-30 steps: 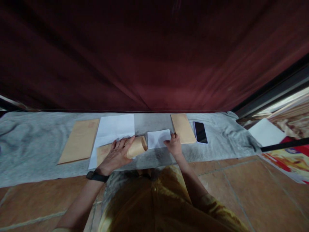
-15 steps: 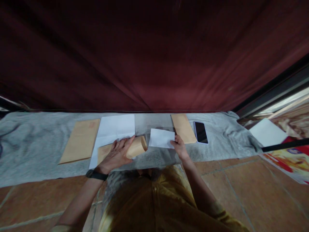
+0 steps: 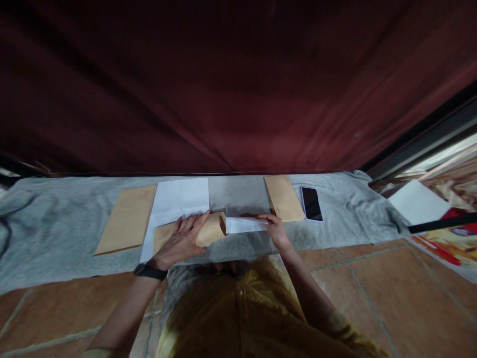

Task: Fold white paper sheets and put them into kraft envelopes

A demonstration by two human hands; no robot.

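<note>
My left hand (image 3: 183, 237), with a dark band on its wrist, holds a brown paper envelope (image 3: 210, 229) between thumb and fingers. The envelope's right end bulges into an open mouth. My right hand (image 3: 276, 229) pinches the right edge of a folded white sheet of paper (image 3: 244, 225), seen nearly edge-on. The sheet's left end is at the envelope's mouth; whether it is inside I cannot tell. Larger white paper (image 3: 182, 196) lies partly under the envelope and my left hand.
On the grey cloth (image 3: 346, 209), a stack of brown envelopes (image 3: 126, 219) lies left and another brown envelope (image 3: 285, 199) right, beside a phone (image 3: 311, 204). A dark red curtain (image 3: 238, 99) hangs behind. White paper (image 3: 419, 203) and a colourful box (image 3: 450, 246) are far right.
My right hand has brought the folded sheet left and tilted it, so its end meets the envelope's mouth. My left hand stays on the envelope.
</note>
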